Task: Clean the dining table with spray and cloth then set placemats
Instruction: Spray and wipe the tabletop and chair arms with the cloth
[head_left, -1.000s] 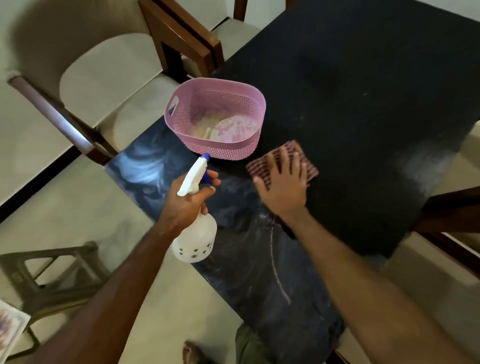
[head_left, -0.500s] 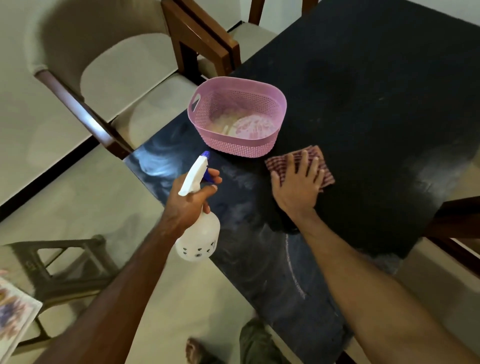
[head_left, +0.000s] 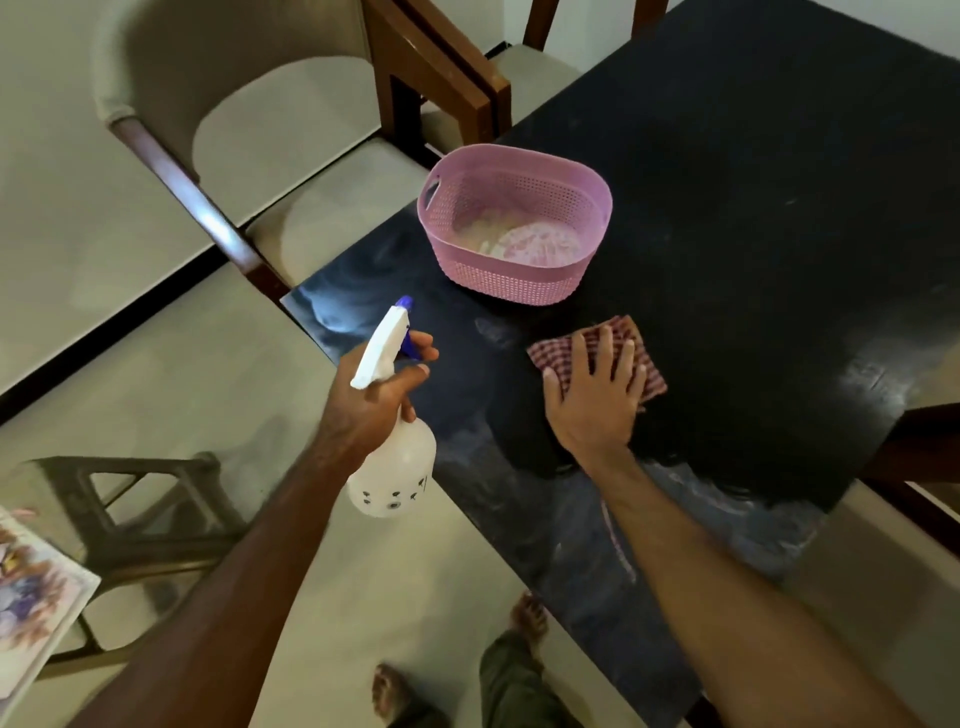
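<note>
Dark dining table (head_left: 753, 218) is carrying a pink basket (head_left: 519, 288) near its corner. Your right hand (head_left: 595, 400) is pressing flat, fingers spread, on the checked cloth (head_left: 652, 382) beside the basket. Your left hand (head_left: 371, 400) is gripping the spray bottle (head_left: 392, 480) over the table edge.

1. We see a black tabletop (head_left: 753, 182), streaked pale near its corner.
2. We see a pink perforated basket (head_left: 519, 280).
3. We see a red-and-white checked cloth (head_left: 652, 382).
4. We see a translucent white spray bottle (head_left: 392, 478) with dark specks, white head, blue nozzle and trigger.
5. We see a brown-framed, cream-cushioned chair (head_left: 291, 135).
</note>
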